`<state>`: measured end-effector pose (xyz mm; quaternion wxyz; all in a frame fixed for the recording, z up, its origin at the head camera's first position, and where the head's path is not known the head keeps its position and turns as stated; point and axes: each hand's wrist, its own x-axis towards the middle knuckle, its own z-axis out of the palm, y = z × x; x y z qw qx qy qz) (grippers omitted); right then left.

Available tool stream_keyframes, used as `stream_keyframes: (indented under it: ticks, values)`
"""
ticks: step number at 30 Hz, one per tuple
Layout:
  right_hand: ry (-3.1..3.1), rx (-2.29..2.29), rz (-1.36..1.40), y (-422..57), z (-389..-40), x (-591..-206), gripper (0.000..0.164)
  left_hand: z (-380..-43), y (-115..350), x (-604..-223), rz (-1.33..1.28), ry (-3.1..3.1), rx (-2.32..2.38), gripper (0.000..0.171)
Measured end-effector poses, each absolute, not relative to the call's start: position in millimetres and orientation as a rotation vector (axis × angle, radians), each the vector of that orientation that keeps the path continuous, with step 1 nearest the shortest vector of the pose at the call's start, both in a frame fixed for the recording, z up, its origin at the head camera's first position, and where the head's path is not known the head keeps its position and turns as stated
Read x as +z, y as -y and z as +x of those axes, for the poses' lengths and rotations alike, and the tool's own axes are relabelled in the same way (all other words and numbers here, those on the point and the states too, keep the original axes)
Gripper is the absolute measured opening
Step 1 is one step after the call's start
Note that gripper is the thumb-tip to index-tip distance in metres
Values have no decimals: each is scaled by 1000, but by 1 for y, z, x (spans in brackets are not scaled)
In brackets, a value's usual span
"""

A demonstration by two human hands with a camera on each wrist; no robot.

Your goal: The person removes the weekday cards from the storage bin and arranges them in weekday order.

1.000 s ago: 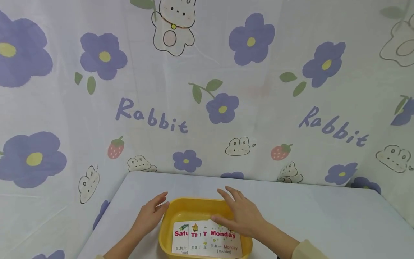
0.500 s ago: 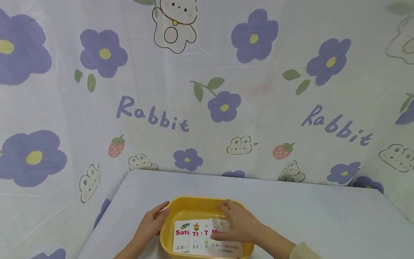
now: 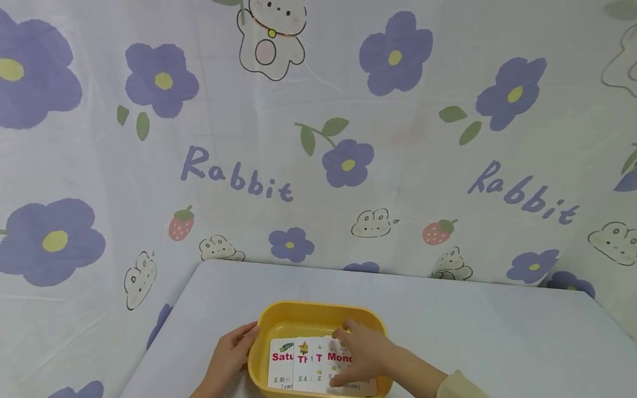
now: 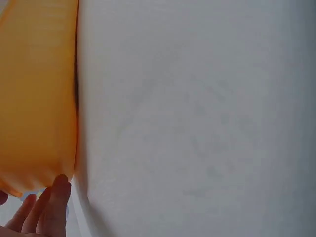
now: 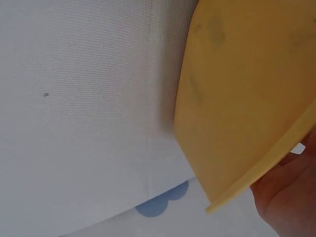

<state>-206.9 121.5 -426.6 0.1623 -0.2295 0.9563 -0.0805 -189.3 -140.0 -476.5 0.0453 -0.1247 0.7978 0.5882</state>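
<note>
A yellow plastic basin (image 3: 318, 310) sits on the white table. In it, overlapping word cards lie side by side: the "Saturday" card (image 3: 281, 370) at left, others partly covered, and the "Monday" card (image 3: 340, 347) at right. My left hand (image 3: 230, 354) holds the basin's left side, its fingers (image 4: 58, 202) against the outer wall near the rim. My right hand (image 3: 368, 351) reaches over the right rim, down close over the "Monday" card. Its thumb and fingers are spread wide apart and bent, with part of the card covered beneath them.
White table surface (image 3: 473, 326) spreads behind and to the right of the basin. Its far edge meets a white curtain (image 3: 408, 182) printed with purple flowers, rabbits and "Rabbit" lettering.
My left hand has come in to the basin's left side. The right hand has lowered from above the rim onto the "Monday" card, its fingers bending more. The cards lie as before.
</note>
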Motion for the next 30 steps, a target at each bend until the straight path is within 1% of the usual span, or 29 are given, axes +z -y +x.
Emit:
stream_keyframes:
  ticks: [2,9,20,25,30]
  values:
    - [-2724,-233,-640,-122,-207,-428,83,-188,141,-476,-393,-2422,1796,63]
    - [-2707,-266,-632,-123,-208,-434,87,-187,147,-474,-437,-2333,1842,56]
    - [-2697,-157,-728,-122,-211,-442,93,-188,153,-480,-523,-2163,1962,64]
    - [-2689,-164,-745,-123,-211,-444,95,-188,152,-480,-555,-2154,1967,63]
    - [-2656,-200,-741,-123,-213,-447,92,-186,150,-478,-555,-2173,1957,60]
